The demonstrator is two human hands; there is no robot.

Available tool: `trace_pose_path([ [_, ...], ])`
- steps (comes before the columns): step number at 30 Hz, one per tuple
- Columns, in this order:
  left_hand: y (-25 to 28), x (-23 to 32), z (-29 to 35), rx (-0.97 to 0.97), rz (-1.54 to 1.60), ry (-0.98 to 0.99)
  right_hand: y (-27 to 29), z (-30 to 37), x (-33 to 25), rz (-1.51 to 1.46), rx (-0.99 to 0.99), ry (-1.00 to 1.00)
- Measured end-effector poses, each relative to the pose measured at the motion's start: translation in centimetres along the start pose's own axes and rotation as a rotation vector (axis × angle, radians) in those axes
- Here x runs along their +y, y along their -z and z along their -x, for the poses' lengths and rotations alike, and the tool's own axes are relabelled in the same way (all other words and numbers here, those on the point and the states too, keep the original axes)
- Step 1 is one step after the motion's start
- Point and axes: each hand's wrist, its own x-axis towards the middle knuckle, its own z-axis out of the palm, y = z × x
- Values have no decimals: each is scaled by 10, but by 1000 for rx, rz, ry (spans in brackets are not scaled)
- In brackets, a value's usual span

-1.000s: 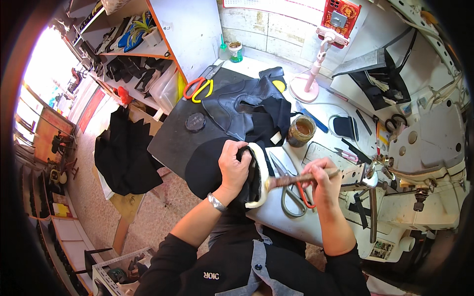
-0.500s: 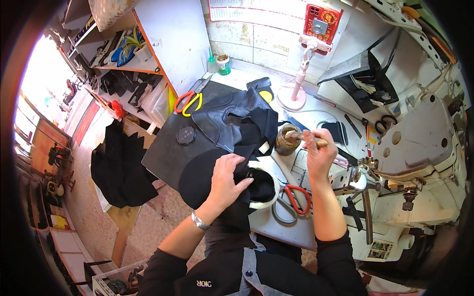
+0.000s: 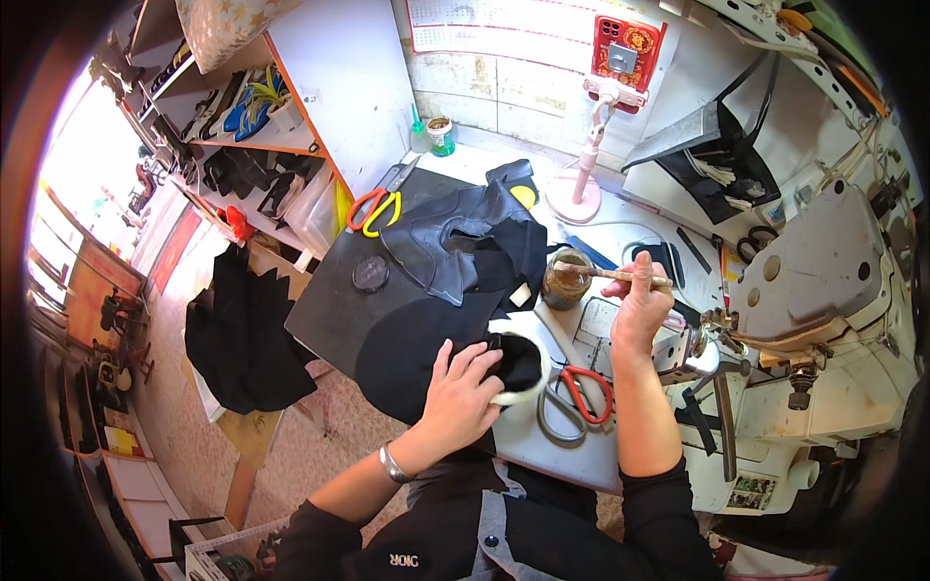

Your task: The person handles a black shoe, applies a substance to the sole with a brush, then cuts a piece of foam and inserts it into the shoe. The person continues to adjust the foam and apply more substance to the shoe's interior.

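Observation:
My right hand (image 3: 639, 308) is closed around a wooden-handled brush (image 3: 593, 272), whose bristle end lies over the mouth of a glass jar (image 3: 566, 289) with brownish contents. My left hand (image 3: 459, 392) grips the near-left edge of a round black piece with a thick white rim (image 3: 531, 388). Its fingertips reach over the rim to the dark inside, and its thumb is hidden. Beside that piece lies a black rounded sheet (image 3: 392, 363). Scissors with red and grey handles (image 3: 584, 396) rest on the table just right of the white rim.
A dark board (image 3: 325, 305) carries a black leather piece (image 3: 426, 242), a round black lid (image 3: 369, 274) and red-and-yellow scissors (image 3: 373, 211). A phone (image 3: 625, 60) stands on a pink holder behind the jar. The sewing machine (image 3: 814, 271) fills the right side.
The brush has lifted and tilted flatter over the jar as my right hand shifted slightly right and down. My left hand has moved lower on the white-rimmed piece, its fingers now curled over the edge.

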Motion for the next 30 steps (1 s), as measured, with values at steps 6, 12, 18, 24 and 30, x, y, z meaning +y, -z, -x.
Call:
trace_pose_path([
  [6, 17, -27, -13, 101, 552, 152, -5, 21, -29, -303, 69, -239],
  [12, 36, -38, -21, 131, 972, 251, -6, 98, -92, 157, -612, 657],
  [18, 37, -35, -21, 140, 992, 227, -9, 107, -99, 332, -897, 828],
  [24, 38, -35, -18, 162, 1021, 162, -9, 100, -99, 408, -824, 866],
  [30, 39, -37, -9, 122, 1095, 141, -14, 90, -91, 212, -688, 626],
])
